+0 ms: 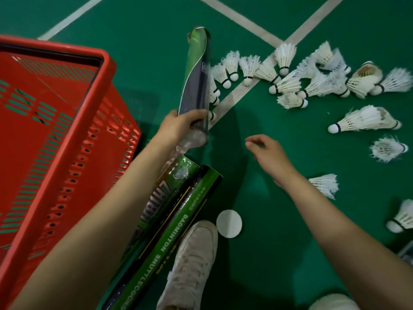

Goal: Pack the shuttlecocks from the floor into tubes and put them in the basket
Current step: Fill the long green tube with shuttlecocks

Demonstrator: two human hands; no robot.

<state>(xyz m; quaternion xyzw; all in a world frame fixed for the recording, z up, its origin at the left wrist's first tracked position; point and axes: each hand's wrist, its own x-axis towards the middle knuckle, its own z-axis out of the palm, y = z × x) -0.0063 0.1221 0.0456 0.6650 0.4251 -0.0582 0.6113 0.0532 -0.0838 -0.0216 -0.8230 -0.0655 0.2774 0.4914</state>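
Note:
My left hand [178, 126] grips a green and dark shuttlecock tube [196, 72] near its lower end, and the tube points away from me over the court floor. My right hand [268, 155] hovers above the green floor with fingers loosely apart and nothing in it. Several white feather shuttlecocks [286, 83] lie scattered on the floor beyond and to the right of both hands; one stack [364, 119] lies on its side at the right. The red plastic basket [67, 135] stands at the left, next to my left forearm.
Two more green tubes [176, 211] lie on the floor beneath my left forearm. A round white tube cap [229, 223] rests beside my pale shoe [192, 265]. White court lines [241, 19] cross the far floor. More shuttlecocks [402, 218] lie at the right edge.

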